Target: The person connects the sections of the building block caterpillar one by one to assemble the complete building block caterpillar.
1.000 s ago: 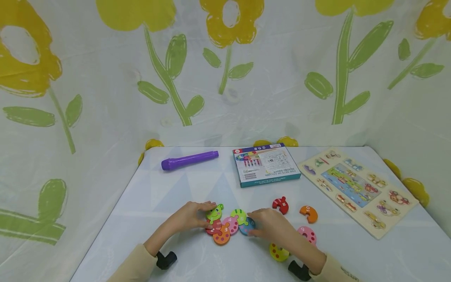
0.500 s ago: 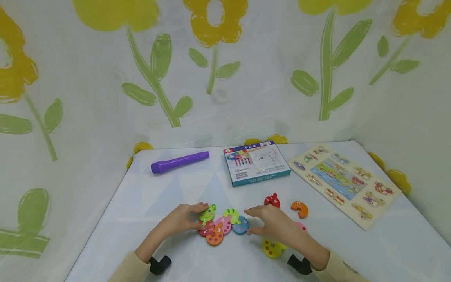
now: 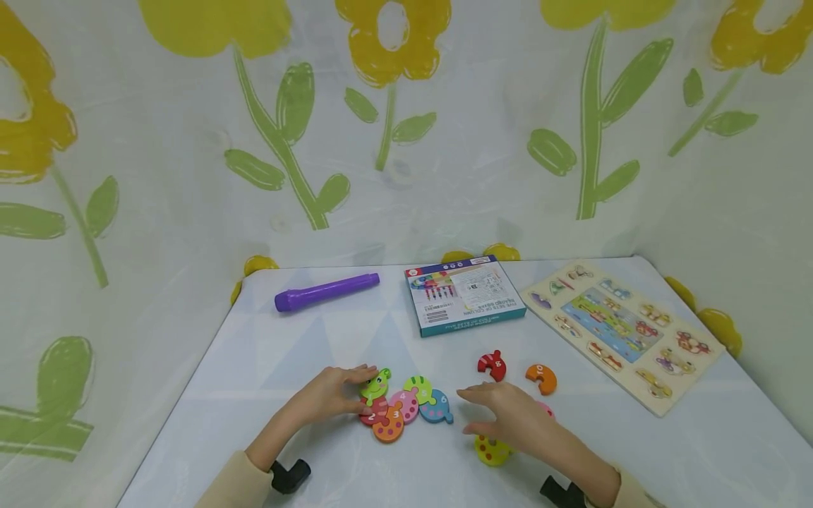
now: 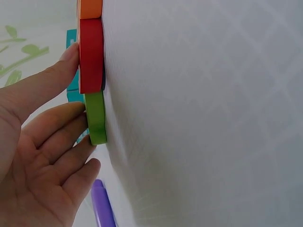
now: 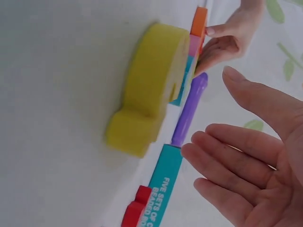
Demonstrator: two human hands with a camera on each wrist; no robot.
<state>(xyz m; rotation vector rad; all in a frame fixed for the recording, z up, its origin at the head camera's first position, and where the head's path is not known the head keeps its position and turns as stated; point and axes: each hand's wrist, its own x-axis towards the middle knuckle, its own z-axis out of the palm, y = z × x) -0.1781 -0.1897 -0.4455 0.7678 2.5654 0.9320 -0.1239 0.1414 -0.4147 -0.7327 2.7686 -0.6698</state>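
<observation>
A flower-printed sheet (image 3: 483, 162) hangs behind the white table (image 3: 235, 384). A wooden peg puzzle board (image 3: 610, 324) lies far right, left of it a teal-edged "Five Sets of Column" box (image 3: 466, 300). The joined caterpillar number puzzle (image 3: 405, 408) lies near centre, smiling green head left, blue piece right. At its left end the left hand (image 3: 327, 395), fingers relaxed, touches head and red piece. The right hand (image 3: 511, 416), released and fingers extended, hovers right of the blue piece. A purple microphone-shaped stick (image 3: 327, 293) lies far left. Loose at right: yellow piece (image 3: 491, 451), orange 10 (image 3: 542, 379), striped red 8 (image 3: 493, 367).
</observation>
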